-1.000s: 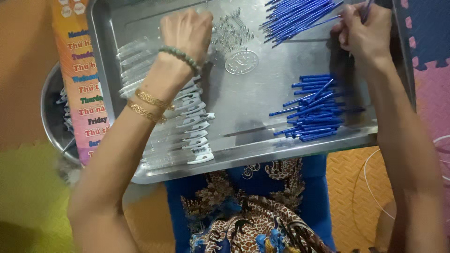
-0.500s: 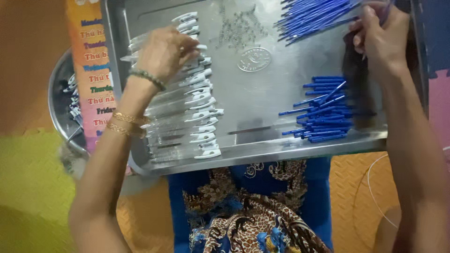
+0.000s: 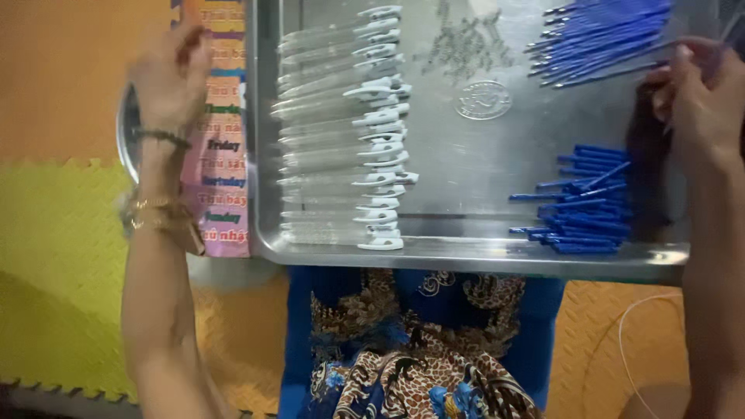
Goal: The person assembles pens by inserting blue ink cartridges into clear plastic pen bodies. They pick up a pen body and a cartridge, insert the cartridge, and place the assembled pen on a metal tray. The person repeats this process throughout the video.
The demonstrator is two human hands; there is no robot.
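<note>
While both forearms frame the steel tray [image 3: 466,256] | clear pen barrels [image 3: 334,132] at 10 o'clock within it | blue refills [image 3: 590,202] at 4 o'clock | left hand [image 3: 171,74] off-tray at 9 o'clock, grip unclear | right hand [image 3: 698,101] at 2 o'clock pinching a thin refill [image 3: 621,74].

Looked like a home floor setup used for piecework, not a workshop. Landmark: a big steel tray [image 3: 466,256] resting over the person's lap, patterned blue fabric [image 3: 419,349] just below it. Left of the tray lay a colourful weekday chart [image 3: 221,155], the children's learning kind, and a round metal bowl [image 3: 124,140] beyond that. Interlocking foam play mats [image 3: 54,233], yellow and orange, covered the floor left of and below the tray. Inside the tray: sorted rows of clear pen barrels [image 3: 326,124] and blue refills [image 3: 590,202].
</note>
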